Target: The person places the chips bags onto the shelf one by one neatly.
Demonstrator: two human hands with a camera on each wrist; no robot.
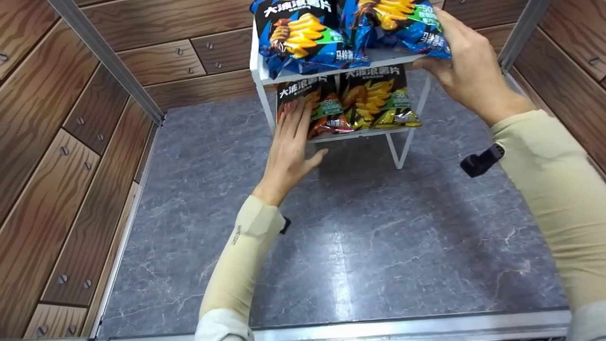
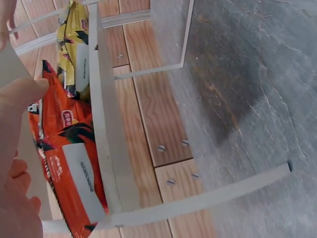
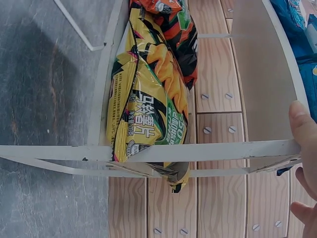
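A white two-tier rack (image 1: 331, 137) holds chip bags on both shelves. My left hand (image 1: 289, 147) reaches to the lower shelf, its straight fingers lying over the front of a red chip bag (image 1: 334, 116) and partly hiding it. Beside that bag stands a yellow chip bag (image 1: 374, 102). In the left wrist view the thumb (image 2: 29, 91) lies near the red bag's top. At the upper shelf's right end is my right hand (image 1: 478, 71), fingers extended beside a blue chip bag (image 1: 402, 28), thumb at the shelf corner. Another blue chip bag (image 1: 303, 35) sits to its left.
Wood-patterned panels (image 1: 61, 189) enclose the space at the left, back and right. Grey marble-look floor (image 1: 378, 246) lies beneath the rack. A metal post (image 1: 109, 61) stands at the back left, and a metal strip (image 1: 407, 327) crosses the near edge.
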